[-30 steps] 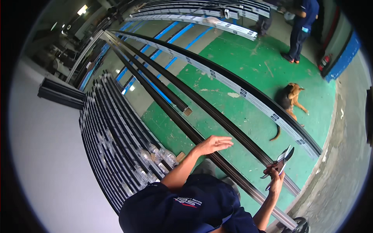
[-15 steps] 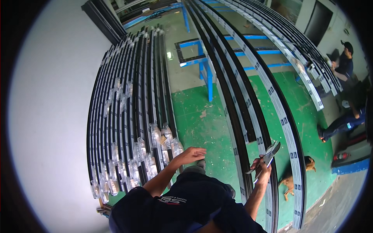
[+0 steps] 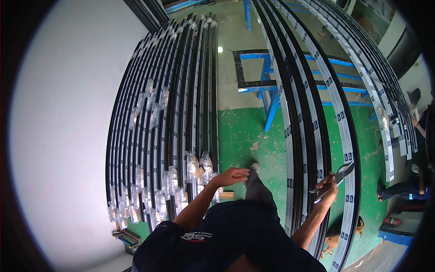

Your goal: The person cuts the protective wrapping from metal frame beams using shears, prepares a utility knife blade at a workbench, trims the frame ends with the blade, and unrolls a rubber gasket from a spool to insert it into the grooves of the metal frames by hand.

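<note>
The hand cutter (image 3: 346,170) is clasped in the right hand (image 3: 327,189), pointed outward, presumably for safety; the left hand (image 3: 232,177) is held empty, loosely opened.

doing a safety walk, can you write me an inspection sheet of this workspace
surface: green floor, scuffed, with pale worn patches
things in hand: a hand tool; long bars run below it in this view
clutter: plastic wrapping on the bar stack at left; small brown block beside it
grip: left hand open, nothing seen in it; right hand closed around the hand tool
cables: dark coil at the top edge, possibly a cable
surroundings: white wall; blue stand; brown dog, partly hidden; co-worker at right; red extinguisher
</note>
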The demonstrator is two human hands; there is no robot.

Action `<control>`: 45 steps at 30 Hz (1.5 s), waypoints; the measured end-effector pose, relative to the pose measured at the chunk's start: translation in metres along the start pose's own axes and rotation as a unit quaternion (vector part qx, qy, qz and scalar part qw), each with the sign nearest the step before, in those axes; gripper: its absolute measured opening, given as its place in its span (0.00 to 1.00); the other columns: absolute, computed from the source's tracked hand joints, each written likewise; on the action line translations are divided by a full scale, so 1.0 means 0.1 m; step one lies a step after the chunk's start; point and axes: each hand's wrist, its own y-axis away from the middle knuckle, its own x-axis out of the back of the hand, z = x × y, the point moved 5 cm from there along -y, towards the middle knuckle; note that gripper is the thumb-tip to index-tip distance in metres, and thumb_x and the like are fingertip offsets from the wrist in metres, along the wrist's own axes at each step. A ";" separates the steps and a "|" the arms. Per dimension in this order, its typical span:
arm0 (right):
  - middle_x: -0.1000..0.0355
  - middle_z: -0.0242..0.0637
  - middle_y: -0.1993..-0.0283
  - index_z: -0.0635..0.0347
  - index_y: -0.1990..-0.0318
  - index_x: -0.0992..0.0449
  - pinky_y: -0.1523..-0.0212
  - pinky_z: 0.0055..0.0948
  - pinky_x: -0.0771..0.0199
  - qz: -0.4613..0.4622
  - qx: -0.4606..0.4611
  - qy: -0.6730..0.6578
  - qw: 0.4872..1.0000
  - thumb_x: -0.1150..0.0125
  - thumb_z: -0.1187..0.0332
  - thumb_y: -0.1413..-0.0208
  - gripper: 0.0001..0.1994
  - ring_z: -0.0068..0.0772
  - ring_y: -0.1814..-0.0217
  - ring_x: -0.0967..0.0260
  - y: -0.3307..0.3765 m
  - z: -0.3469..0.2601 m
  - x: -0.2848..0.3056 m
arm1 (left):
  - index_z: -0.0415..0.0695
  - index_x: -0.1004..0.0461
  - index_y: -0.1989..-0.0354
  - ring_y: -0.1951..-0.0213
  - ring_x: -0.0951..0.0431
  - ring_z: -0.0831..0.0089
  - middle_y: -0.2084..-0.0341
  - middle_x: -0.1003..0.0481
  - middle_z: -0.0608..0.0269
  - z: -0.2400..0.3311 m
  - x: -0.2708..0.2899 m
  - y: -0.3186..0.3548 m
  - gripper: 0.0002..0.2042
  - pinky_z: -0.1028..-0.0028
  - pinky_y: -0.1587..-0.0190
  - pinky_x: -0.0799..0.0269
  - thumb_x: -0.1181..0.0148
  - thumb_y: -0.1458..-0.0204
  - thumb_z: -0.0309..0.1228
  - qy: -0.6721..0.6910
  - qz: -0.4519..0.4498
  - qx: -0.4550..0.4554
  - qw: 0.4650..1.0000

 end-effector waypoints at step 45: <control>0.21 0.49 0.71 0.68 0.57 0.26 0.54 0.46 0.23 -0.191 -0.333 0.719 0.579 0.47 0.65 0.51 0.16 0.51 0.62 0.20 -6.36 4.16 -6.34 | 0.36 0.20 0.62 0.61 0.22 0.71 0.67 0.20 0.57 2.00 9.38 -4.99 0.16 0.71 0.55 0.27 0.48 0.38 0.38 -0.066 0.175 0.139 0.973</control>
